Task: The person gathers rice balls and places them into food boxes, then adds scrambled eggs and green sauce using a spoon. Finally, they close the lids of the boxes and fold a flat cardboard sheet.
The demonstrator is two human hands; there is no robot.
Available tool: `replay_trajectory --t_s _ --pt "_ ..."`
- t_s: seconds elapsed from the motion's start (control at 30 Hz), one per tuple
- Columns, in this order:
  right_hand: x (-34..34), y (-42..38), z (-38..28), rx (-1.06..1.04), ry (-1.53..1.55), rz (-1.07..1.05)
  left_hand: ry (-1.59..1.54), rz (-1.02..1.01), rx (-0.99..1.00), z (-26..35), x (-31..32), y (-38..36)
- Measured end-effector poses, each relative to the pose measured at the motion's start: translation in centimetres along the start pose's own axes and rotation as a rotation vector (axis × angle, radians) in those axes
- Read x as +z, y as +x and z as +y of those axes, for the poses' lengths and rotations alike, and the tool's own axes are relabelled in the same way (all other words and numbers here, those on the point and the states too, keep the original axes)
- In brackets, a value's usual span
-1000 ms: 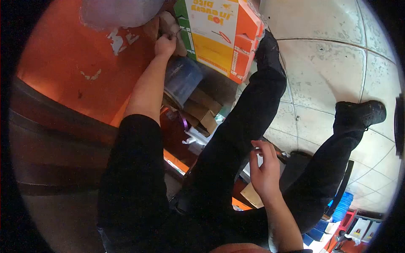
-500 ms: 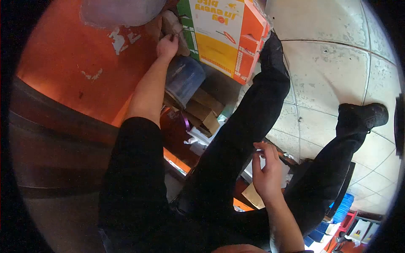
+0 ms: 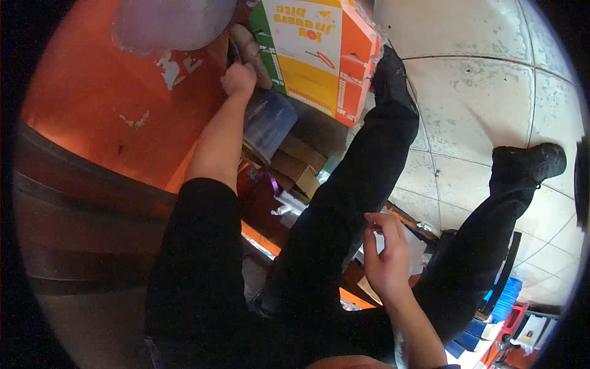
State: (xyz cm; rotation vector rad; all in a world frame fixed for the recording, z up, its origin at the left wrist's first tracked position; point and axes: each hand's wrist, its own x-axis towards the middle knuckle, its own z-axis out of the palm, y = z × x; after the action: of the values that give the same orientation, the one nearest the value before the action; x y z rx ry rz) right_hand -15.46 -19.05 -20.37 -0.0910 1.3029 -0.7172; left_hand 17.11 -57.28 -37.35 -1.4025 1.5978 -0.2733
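Observation:
My left hand (image 3: 238, 80) reaches up to a beige, shoe-like object (image 3: 251, 52) beside the orange surface. Its fingers are curled in, and what they grip is hidden behind the hand. Just below that hand stands a dark bluish-grey bucket-like container (image 3: 269, 123). To its right is a white, yellow and orange printed cardboard box (image 3: 304, 58). My right hand (image 3: 388, 255) hovers over the gap between my legs, with its fingers bent, the thumb apart from them and nothing visible in it.
A greyish rounded object (image 3: 172, 21) lies on the worn orange surface (image 3: 104, 92). Brown cardboard (image 3: 298, 163) sits below the container. My black-shod feet rest on pale floor tiles (image 3: 473, 98). A blue ribbed object (image 3: 507, 298) is at lower right.
My left hand has shifted slightly left and down along the beige object, its fingers now more hidden. The right hand stays nearly in place. The whole view has moved a little.

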Motion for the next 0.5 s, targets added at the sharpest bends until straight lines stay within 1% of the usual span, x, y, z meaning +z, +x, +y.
replay_trajectory --t_s 0.03,0.1,0.23,0.3,0.37,0.4,0.43,0.5 --pt "-0.2 0.0 -0.1 0.001 0.004 0.005 0.002 0.002 0.006 -0.7 0.6 -0.4" --pt "-0.5 -0.2 -0.5 -0.052 0.019 -0.003 0.102 0.119 0.187 -2.2 0.8 -1.6" --pt "-0.9 -1.3 -0.5 -0.037 0.049 -0.028 0.025 0.225 0.223 1.6 -2.9 -6.7" --pt "-1.0 -1.6 -0.1 -0.136 0.01 0.014 -0.162 0.219 0.063 3.3 -4.5 -8.7" --pt "-1.6 -2.0 -0.6 -0.179 0.026 0.013 -0.265 0.297 0.017 3.8 -4.9 -10.5" --pt "-2.0 -2.2 -0.9 -0.202 0.036 0.023 -0.372 0.303 -0.018 4.2 -6.0 -12.0" --pt "-2.6 -2.3 -1.1 -0.229 0.035 0.019 -0.376 0.328 -0.028 4.9 -7.2 -13.6" --pt "-4.0 -2.7 -1.0 -0.234 0.031 0.026 -0.512 0.347 -0.068 6.4 -10.3 -17.8"
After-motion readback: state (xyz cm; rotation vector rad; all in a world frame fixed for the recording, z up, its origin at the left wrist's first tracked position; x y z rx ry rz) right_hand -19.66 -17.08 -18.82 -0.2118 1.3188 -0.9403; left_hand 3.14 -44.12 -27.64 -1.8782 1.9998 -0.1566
